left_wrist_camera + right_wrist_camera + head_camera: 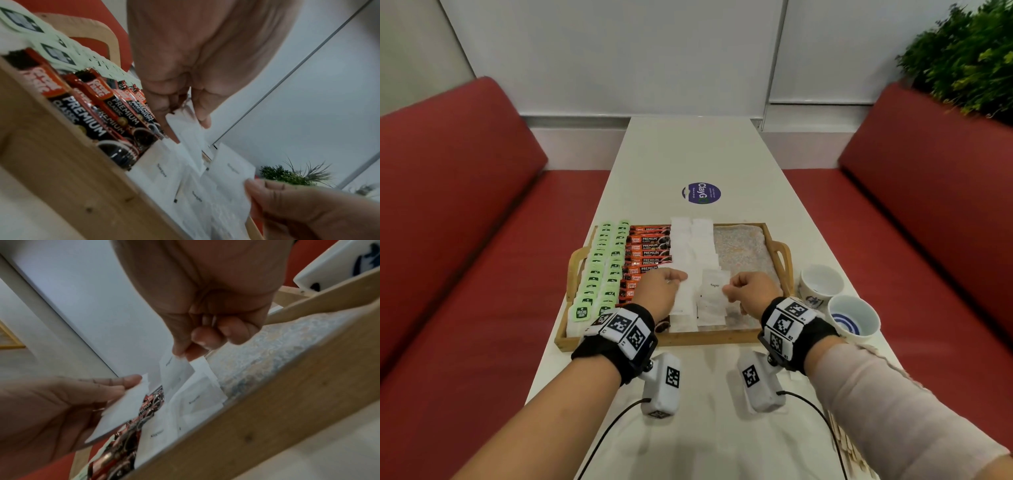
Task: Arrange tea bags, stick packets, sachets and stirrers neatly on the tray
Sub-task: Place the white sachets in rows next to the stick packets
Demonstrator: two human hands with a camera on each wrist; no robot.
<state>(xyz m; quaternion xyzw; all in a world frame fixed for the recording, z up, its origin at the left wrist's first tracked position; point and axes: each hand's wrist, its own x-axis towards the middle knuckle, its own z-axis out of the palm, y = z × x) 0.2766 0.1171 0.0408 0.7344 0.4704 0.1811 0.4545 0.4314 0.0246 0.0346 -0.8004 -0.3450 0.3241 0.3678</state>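
Observation:
A wooden tray (690, 339) holds two columns of green tea bags (599, 270) at the left, then red coffee stick packets (645, 255), then two columns of white sugar sachets (693, 246). My left hand (679, 278) pinches a white sachet (683, 294) over the near end of the left sachet column; the pinch (185, 113) and sachet (192, 134) show in the left wrist view. My right hand (726, 291) pinches the edge of a sachet marked Sugar (714, 286) just above the right column, as does the right wrist view (183, 355). Wooden stirrers (849, 445) lie by my right forearm.
The tray's right part shows only a speckled liner (743, 250). Two white cups (822, 284) (854, 317) stand just right of the tray. A round purple sticker (701, 193) sits on the white table (688, 154). Red benches flank the table; a plant (969, 58) is far right.

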